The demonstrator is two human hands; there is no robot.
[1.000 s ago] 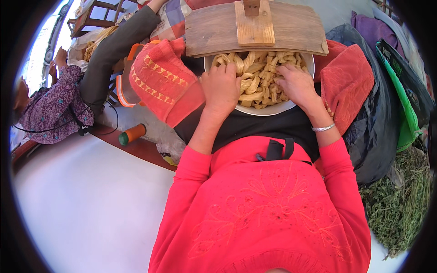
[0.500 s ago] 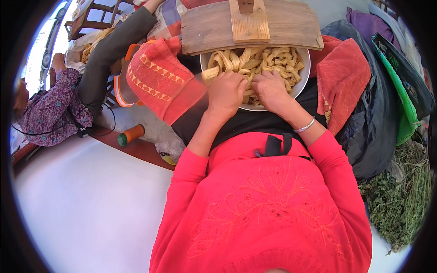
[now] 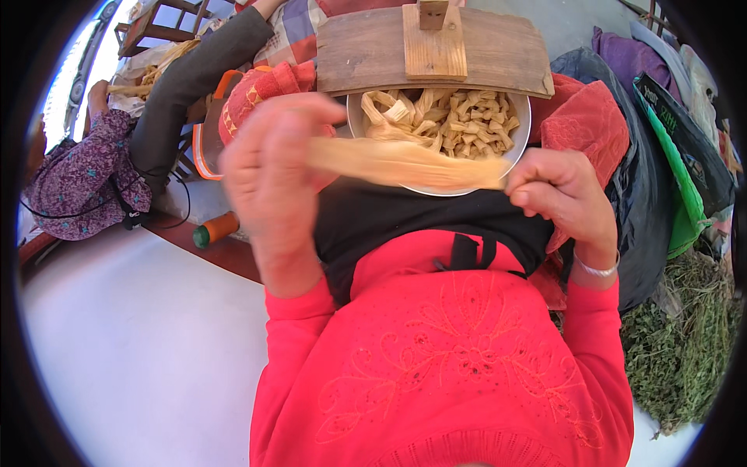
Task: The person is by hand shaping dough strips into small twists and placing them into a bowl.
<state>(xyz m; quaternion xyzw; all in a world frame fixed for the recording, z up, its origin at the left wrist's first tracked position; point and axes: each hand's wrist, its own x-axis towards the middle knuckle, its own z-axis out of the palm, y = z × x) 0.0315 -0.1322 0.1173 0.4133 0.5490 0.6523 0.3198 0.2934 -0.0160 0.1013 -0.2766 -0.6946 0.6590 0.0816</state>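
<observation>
At the basin [image 3: 525, 134], your left hand [image 3: 274, 183] and right hand [image 3: 574, 196] grip a tan fibrous strip [image 3: 412, 164] between them; overpulling could tear it.

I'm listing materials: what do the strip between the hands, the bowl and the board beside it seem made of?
Strip: seemingly fibrous, perhaps plant material, matte tan with lengthwise streaks; blur leaves this open. Bowl: probably metal or enamel, from its smooth pale wall. Board: bare wood, showing grain.
</observation>
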